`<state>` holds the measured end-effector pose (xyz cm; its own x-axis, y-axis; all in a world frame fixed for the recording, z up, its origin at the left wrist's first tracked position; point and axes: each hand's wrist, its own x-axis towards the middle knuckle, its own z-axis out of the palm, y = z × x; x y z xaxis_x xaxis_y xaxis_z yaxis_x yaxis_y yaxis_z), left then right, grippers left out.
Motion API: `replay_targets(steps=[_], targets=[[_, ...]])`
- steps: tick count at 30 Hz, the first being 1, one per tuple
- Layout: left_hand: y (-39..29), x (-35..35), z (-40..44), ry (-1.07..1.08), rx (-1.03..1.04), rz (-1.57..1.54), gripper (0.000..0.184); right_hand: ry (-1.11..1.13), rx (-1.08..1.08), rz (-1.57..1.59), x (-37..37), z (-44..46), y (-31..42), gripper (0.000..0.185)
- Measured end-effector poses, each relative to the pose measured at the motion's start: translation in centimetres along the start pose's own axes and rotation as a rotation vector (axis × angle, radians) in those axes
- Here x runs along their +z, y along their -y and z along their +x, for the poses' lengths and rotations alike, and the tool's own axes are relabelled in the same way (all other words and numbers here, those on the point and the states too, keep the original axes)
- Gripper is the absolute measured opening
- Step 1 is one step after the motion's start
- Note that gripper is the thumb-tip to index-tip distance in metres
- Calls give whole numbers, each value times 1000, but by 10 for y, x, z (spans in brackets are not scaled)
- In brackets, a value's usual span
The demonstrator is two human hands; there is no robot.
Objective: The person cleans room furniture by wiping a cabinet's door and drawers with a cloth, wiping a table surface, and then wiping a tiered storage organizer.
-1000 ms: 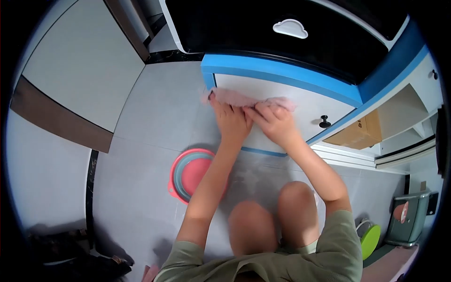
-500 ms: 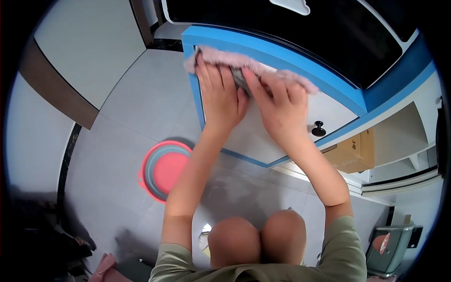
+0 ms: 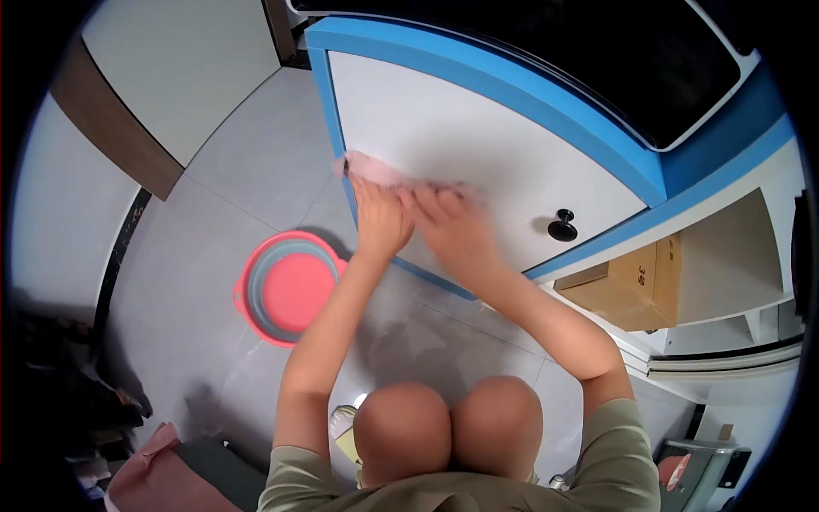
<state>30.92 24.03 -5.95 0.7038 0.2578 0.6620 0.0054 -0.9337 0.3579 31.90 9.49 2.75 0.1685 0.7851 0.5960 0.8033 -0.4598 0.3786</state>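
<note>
A pink cloth (image 3: 375,169) lies pressed against the white cabinet door (image 3: 452,111), which is framed in blue and has a black knob (image 3: 562,225). My left hand (image 3: 380,218) holds the cloth near the door's left edge, fingers pointing up. Right beside it, my right hand (image 3: 452,230) is on the cloth's other part, blurred by motion. Below and to the left, a pink and grey basin (image 3: 299,292) rests on the floor.
A cardboard box (image 3: 631,286) sits in the open shelf at the right. Above the cabinet is a glossy black panel (image 3: 597,68). A green-grey bin (image 3: 695,478) stands at lower right, and a pink and grey item (image 3: 166,474) lies at lower left.
Both hands and the cloth first rose to the door's top edge, then came down to its middle left. The view has shifted, showing more of the door.
</note>
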Motion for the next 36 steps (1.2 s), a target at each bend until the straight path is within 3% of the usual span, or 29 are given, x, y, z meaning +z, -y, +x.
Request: replay_targets(steps=[4,8,13,15,18,21,23,28,30,32,36], targets=[[-52,-58,69,-262,207,-303,59,-272,196,-25,-47,48,-29,44],[-82,-62,92,-432,171,-326,55,-420,286,-51,-48,54,-32,41],[-59,-27,42,-233,-64,-505,52,-293,332,38,-12,11,-3,43],[-39,-9,8,42,42,-108,43,-173,298,109,2,-12,9,45],[-24,1,-15,403,-14,90,39,-183,244,210,2,-19,9,48],[-57,-15,5,-113,233,48,39,-139,298,369,-29,-8,-1,47],[-87,-35,31,39,106,-252,40,-190,266,286,-61,8,-20,46],[-135,-51,58,-92,138,-546,45,-194,224,91,-128,12,-59,40],[-138,-47,60,-165,258,-406,46,-246,209,70,-130,1,-79,38],[-130,-40,57,-258,475,-1,46,-217,246,48,-133,-16,-84,38],[-127,-54,66,-144,687,-87,47,-104,355,-30,-139,-45,-78,40]])
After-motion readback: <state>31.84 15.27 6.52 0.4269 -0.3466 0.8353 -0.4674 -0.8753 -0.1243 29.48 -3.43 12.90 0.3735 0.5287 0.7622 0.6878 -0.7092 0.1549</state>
